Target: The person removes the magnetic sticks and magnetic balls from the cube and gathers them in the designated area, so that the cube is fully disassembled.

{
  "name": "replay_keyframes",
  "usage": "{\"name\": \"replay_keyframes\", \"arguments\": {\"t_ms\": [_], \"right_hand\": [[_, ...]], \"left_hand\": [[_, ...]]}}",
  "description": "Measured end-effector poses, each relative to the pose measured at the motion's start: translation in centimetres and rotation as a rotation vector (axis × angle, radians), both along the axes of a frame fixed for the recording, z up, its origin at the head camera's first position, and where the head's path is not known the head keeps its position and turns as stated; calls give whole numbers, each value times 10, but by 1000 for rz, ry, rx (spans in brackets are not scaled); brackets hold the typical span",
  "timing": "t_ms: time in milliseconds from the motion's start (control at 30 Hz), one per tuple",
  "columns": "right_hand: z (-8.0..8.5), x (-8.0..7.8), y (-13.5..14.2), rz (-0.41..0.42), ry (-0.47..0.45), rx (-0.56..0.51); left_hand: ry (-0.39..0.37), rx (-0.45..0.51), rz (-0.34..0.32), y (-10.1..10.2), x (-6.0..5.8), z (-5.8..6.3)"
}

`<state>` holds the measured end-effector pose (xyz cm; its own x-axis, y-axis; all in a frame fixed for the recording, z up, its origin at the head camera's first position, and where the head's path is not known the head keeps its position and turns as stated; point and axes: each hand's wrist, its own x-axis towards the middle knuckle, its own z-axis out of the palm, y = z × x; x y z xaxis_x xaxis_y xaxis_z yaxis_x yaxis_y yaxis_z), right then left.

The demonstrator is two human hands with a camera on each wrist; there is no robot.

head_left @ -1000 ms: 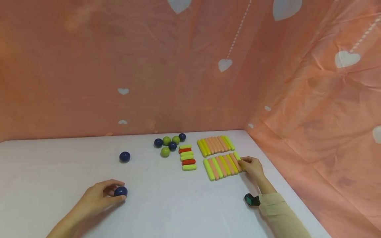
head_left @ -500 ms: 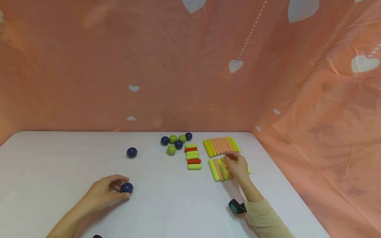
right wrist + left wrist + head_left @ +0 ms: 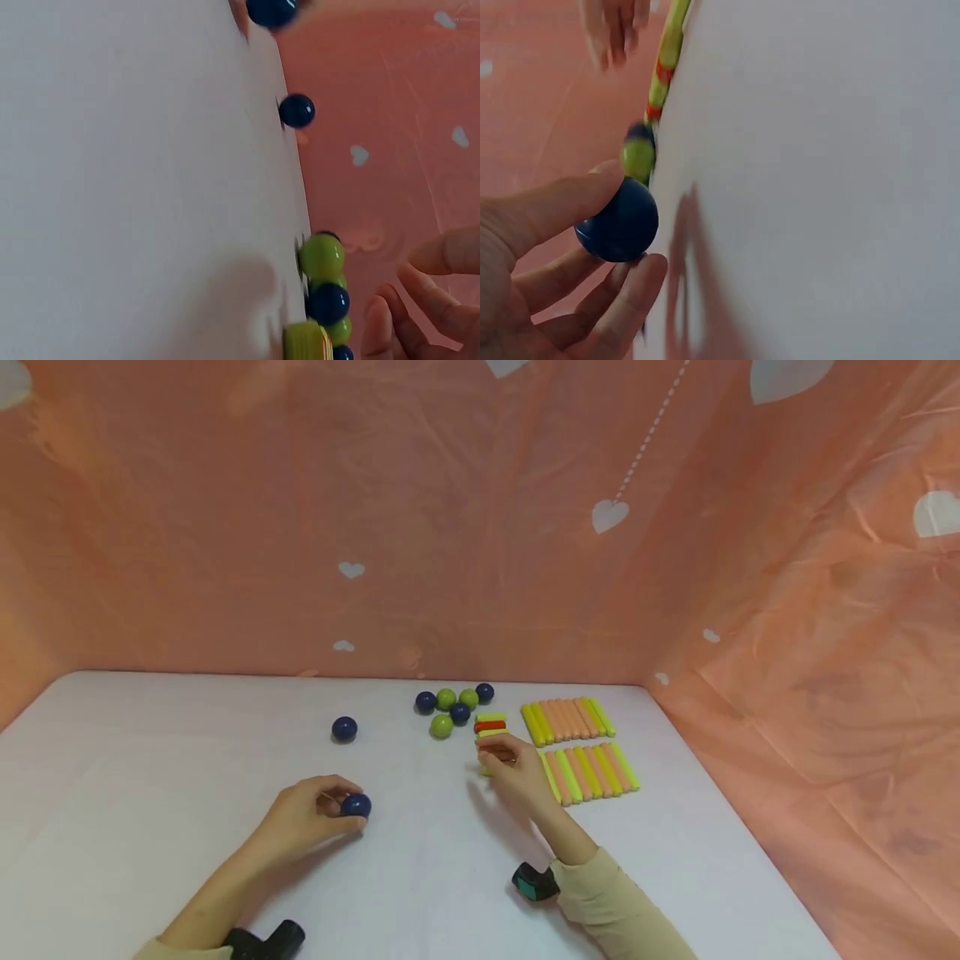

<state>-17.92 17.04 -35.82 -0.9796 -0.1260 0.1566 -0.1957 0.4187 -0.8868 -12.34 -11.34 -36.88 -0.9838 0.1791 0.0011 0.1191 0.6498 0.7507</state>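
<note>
My left hand (image 3: 307, 814) pinches a shiny dark blue ball (image 3: 356, 806) between thumb and fingertips. In the left wrist view that blue ball (image 3: 619, 221) appears raised off the white surface. My right hand (image 3: 521, 777) hovers over a column of short yellow-green and red sticks (image 3: 491, 727), partly hiding it. Its fingers are bent loosely, with nothing between them in the right wrist view, where the right hand (image 3: 435, 300) is cut by the edge. Right of it lie two rows of longer sticks, a far row (image 3: 568, 721) and a near row (image 3: 592, 772), in yellow, peach and lime.
A cluster of green balls (image 3: 442, 726) and dark blue balls (image 3: 460, 713) sits at the back middle. One lone blue ball (image 3: 344, 729) lies left of it. A pink curtain (image 3: 375, 527) with white hearts rises behind the white table (image 3: 187, 735) and along its right side.
My right hand has moved left from the right end of the near long-stick row to above the short sticks. The left hand keeps the blue ball, shifting slightly right in view.
</note>
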Motion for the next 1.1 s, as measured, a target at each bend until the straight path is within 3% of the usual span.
{"name": "replay_keyframes", "arguments": {"t_ms": [233, 467, 567, 667, 800, 933, 1100], "right_hand": [[-6, 3, -15, 107, -37, 28], [-9, 16, -26, 296, -139, 91], [-8, 19, -35, 401, -163, 126], [-7, 20, -47, 503, -196, 156], [-10, 23, -61, 605, -181, 208], [-12, 25, -67, 624, -147, 239], [-12, 24, -69, 584, -177, 230]], "left_hand": [[33, 19, -35, 39, -5, 2], [20, 10, -14, 44, -2, -6], [9, 3, -33, 31, 1, -5], [20, -12, -59, 3, 6, -3], [7, -70, -17, -42, 13, -1], [-48, -123, 47, -73, 20, 0], [-70, -127, 51, -85, 25, -1]]}}
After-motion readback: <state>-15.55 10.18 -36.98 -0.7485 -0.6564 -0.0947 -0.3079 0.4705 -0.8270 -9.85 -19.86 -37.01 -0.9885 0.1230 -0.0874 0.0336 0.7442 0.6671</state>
